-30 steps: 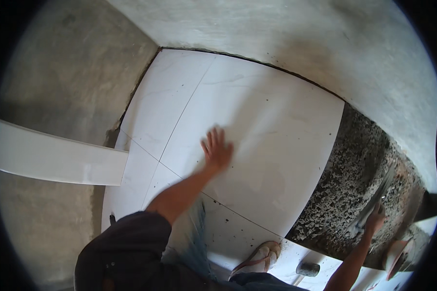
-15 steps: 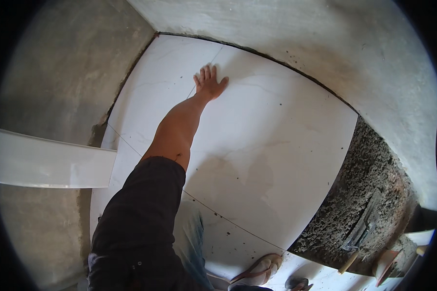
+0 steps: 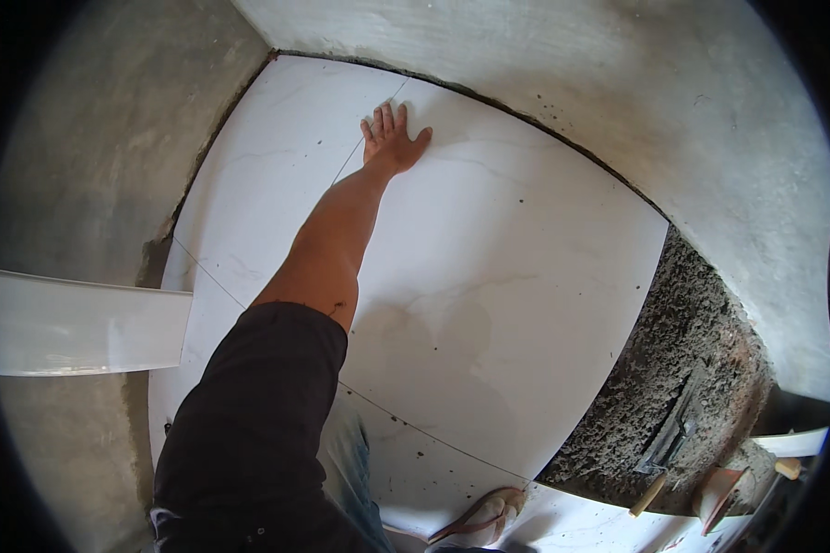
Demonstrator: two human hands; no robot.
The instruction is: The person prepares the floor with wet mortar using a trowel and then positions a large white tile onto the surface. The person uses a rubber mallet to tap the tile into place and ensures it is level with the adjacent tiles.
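Observation:
My left hand lies palm down with its fingers spread on a large white marble-patterned floor tile, close to its far left edge. The fingertips reach over the thin joint with the neighbouring white tile. Nothing is held in it. The bare forearm and dark sleeve stretch up from the lower left. My right hand does not show. On the rough grey mortar bed to the right rests a steel trowel.
Bare cement walls meet at the far left corner, with a dark gap along the tiles. A glossy white panel juts in from the left. A sandalled foot stands at the bottom. Another wooden-handled tool shows at lower right.
The view has shifted slightly, moving the tiles and walls a little left in the picture. My left hand stays flat by the same joint, a little farther along toward the far wall.

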